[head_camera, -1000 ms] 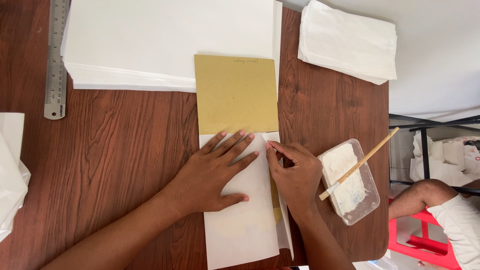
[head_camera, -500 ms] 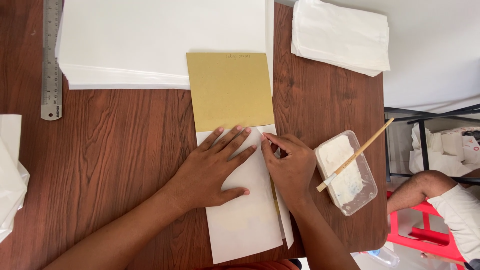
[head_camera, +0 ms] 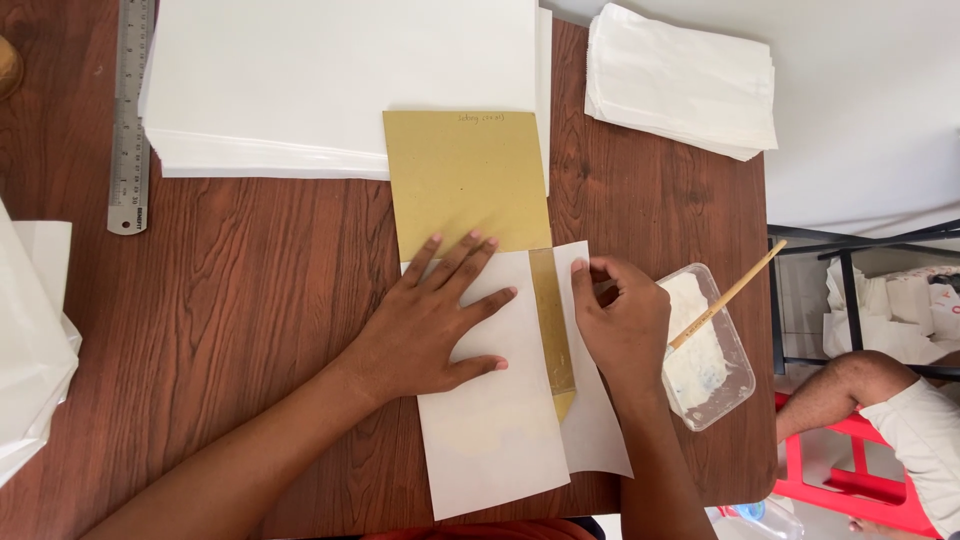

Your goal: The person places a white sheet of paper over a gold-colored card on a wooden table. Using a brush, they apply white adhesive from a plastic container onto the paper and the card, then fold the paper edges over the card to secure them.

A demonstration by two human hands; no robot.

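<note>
Since half a second ago: right flap of the sheet (head_camera: 500, 420) opened outward, baring a strip of the card (head_camera: 462, 180) between the two white parts; right hand (head_camera: 622, 325) shifted right with the flap (head_camera: 592, 420).

Left hand (head_camera: 432, 322): flat, palm down, fingers spread, pressing the left part of the sheet; fingertips reaching its top edge, just touching the card. Grasping nothing.

Right hand: resting on the flap near its top edge, fingers curled, thumb and forefinger close together at the paper's edge; whether pinching the edge or merely pressing it, cannot tell.

Sheet: white, at the near edge of the surface (head_camera: 260, 300), lower end overhanging toward the body. Card: tan, rectangular, under the sheet, upper half exposed, top end overlapping a big paper stack (head_camera: 330, 80).

Around: steel ruler (head_camera: 130, 110) lying lengthwise at far left, well apart from both hands. Second stack of folded white bags (head_camera: 685, 85) at the far right corner. Clear tub (head_camera: 712, 350) with white paste just beside the right hand, a stick (head_camera: 728, 294) leaning in it, tip pointing up and right. More white paper (head_camera: 30, 340) at the left edge. Past the right edge of the surface: a person's knee (head_camera: 850, 385) and a red stool (head_camera: 840, 480).
</note>
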